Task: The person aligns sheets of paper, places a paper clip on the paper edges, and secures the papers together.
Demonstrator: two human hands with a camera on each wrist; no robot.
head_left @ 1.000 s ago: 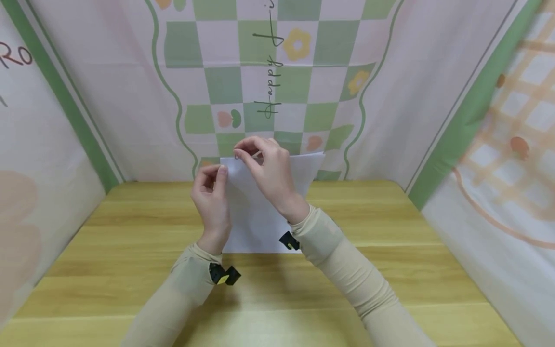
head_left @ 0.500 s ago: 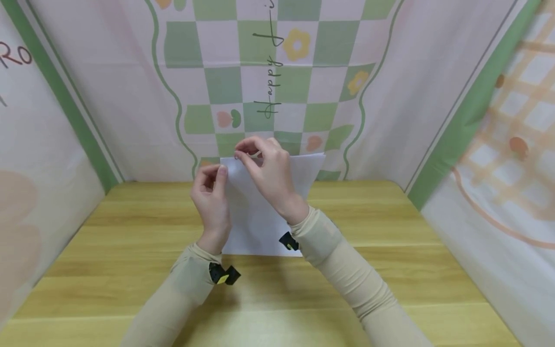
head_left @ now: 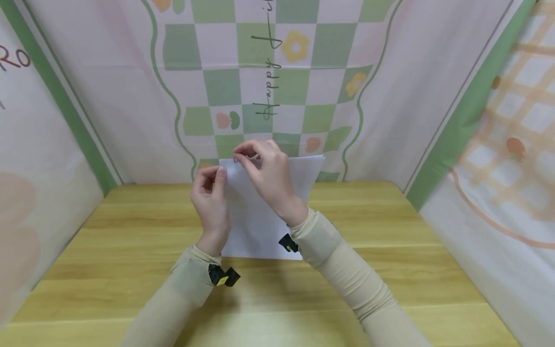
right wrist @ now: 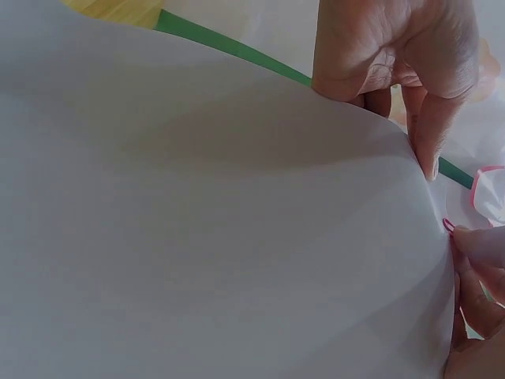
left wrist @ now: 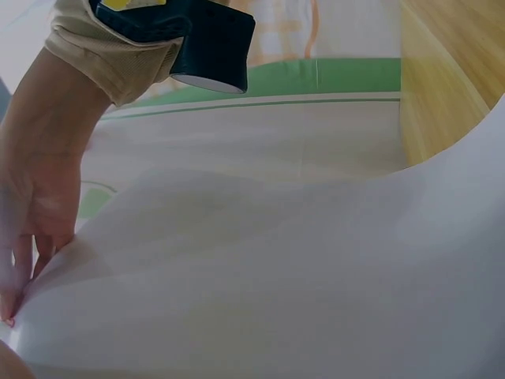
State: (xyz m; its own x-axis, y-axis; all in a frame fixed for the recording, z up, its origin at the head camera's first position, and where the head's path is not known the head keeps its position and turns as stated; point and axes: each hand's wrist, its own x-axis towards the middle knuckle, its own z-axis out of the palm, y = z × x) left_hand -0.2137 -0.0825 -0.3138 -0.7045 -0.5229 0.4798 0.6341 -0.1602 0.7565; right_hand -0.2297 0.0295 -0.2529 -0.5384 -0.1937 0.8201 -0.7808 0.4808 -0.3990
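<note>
White paper (head_left: 256,221) is held up in front of me, its lower edge near the table. With thumb and fingers my left hand (head_left: 212,207) pinches it by the upper left corner. At the top edge, a little to the right of that corner, my right hand (head_left: 274,180) pinches a small pink paper clip (right wrist: 448,226). The clip's rounded end shows beside the fingertips, against the edge of the paper; the rest is hidden by the fingers. In the left wrist view the paper spreads wide and bends, with the right hand at its far left edge.
A wood-grain table (head_left: 368,270) lies below the hands. Behind it hangs a checked green and white cloth (head_left: 260,86), with more printed cloth at both sides. Each wrist carries a small black camera (head_left: 223,275).
The lower edge of the paper has come slightly down and towards me. Both hands keep their pinch in nearly the same place, and the whole view has shifted a little.
</note>
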